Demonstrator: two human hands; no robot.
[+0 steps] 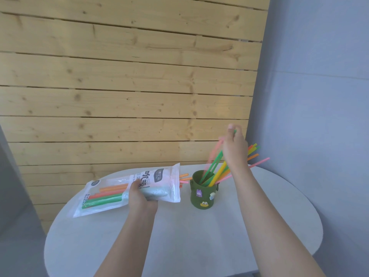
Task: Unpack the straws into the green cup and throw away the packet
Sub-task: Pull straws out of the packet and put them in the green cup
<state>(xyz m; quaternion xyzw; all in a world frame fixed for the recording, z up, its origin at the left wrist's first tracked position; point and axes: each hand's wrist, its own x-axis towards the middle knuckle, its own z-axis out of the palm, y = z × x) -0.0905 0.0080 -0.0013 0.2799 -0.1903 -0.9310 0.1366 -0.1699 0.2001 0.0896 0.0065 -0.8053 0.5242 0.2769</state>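
Observation:
A dark green cup (pixel 202 194) with small cartoon stickers stands on the white table, right of centre. Several coloured straws (pixel 218 172) lean in it toward the right. My right hand (pixel 234 148) is above the cup, fingers pinched on the top ends of a few straws, green and pink, whose lower ends reach into the cup. My left hand (pixel 139 196) grips the clear and white straw packet (pixel 111 193), held nearly level just left of the cup. Green, orange and red straws remain inside it, and some orange tips (pixel 184 177) poke out of its open right end.
The round white table (pixel 179 236) fills the lower view, its edge curving at left and right. A wooden plank wall (pixel 129 76) rises behind it, and a grey wall (pixel 319 96) closes the right side. No bin is in view.

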